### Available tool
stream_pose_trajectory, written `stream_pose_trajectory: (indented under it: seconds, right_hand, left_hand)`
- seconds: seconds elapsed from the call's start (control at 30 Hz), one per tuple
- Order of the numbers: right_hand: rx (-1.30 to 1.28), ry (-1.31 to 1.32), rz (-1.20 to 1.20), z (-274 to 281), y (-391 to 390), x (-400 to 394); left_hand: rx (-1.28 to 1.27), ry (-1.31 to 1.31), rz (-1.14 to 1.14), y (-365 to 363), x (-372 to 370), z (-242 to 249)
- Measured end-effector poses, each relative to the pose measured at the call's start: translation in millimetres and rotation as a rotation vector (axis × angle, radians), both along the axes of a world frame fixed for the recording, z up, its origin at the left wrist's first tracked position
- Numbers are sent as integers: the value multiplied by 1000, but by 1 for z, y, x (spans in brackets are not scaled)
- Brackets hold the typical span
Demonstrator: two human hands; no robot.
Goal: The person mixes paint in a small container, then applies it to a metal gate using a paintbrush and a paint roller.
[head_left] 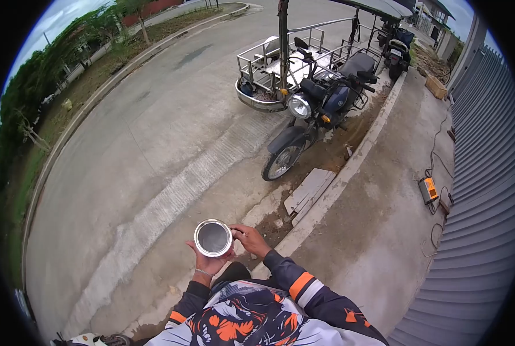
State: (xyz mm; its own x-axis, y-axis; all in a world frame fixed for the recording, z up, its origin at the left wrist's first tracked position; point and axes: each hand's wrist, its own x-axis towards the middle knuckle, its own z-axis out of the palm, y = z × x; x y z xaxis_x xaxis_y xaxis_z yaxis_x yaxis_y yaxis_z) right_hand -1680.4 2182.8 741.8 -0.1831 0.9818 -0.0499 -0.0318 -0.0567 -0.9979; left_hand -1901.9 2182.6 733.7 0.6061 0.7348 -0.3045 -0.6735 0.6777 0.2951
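Note:
An open round metal can [213,237] with a shiny silver rim and grey contents, apparently paint, is in front of my body in the head view. My left hand [211,263] holds it from below and the near side, thumb out to the left. At the can's right edge, my right hand [251,239] is closed with its fingertips at the rim. Whether those fingers grip the rim or a small part beside it cannot be made out. The can's sides and base are mostly hidden by my left hand and the viewing angle.
A motorcycle [321,104] with a metal-railed sidecar [274,72] stands ahead by the curb [349,167]. Flat boards [310,190] lie near its front wheel. On the right, an orange machine [428,190] with cables sits beside a corrugated metal wall [476,202]. A wooden block [435,87] lies farther back.

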Motion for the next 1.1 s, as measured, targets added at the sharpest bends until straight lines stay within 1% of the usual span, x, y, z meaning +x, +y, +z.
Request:
stream_pose_trajectory:
  seconds: [0.03,0.07,0.13,0.17,0.27,0.37,0.5,0.57,0.6,0.63,0.8,0.83,0.93,0.97,1.1]
  right_hand:
    - [-15,-1,-14,4,19,2]
    - [47,-27,-34,-4,40,1]
    - [174,-85,-83,-40,86,-5]
    - [204,-43,-98,-46,107,-6]
    - [258,-90,-149,-70,176,1]
    - [223,-60,-106,-96,261,14]
    - [197,-81,-7,-146,399,31]
    - [160,9,1,-163,464,39]
    - [128,70,5,-169,491,37]
    - [97,76,-22,-174,514,35]
    - [-59,71,-176,-173,616,63]
    - [-101,92,-197,-180,638,73]
    - [-229,128,-284,-219,701,117]
    - [-265,128,-332,-233,721,132]
    - [-436,94,-537,-280,796,198]
  left_hand:
    - [-33,7,25,19,3,1]
    - [-51,41,53,38,6,3]
    - [-83,101,104,83,13,3]
    - [-83,84,111,107,17,1]
    - [-10,90,81,179,25,-14]
    - [-8,24,79,263,37,-46]
    - [49,-35,49,398,45,-106]
    - [96,-108,25,468,50,-126]
    - [92,-54,27,503,49,-136]
    - [72,6,31,534,48,-145]
    - [-37,140,42,658,61,-142]
    - [42,52,6,686,61,-148]
    - [10,56,40,768,71,-168]
    - [20,102,43,795,76,-176]
    - [-100,36,98,894,91,-200]
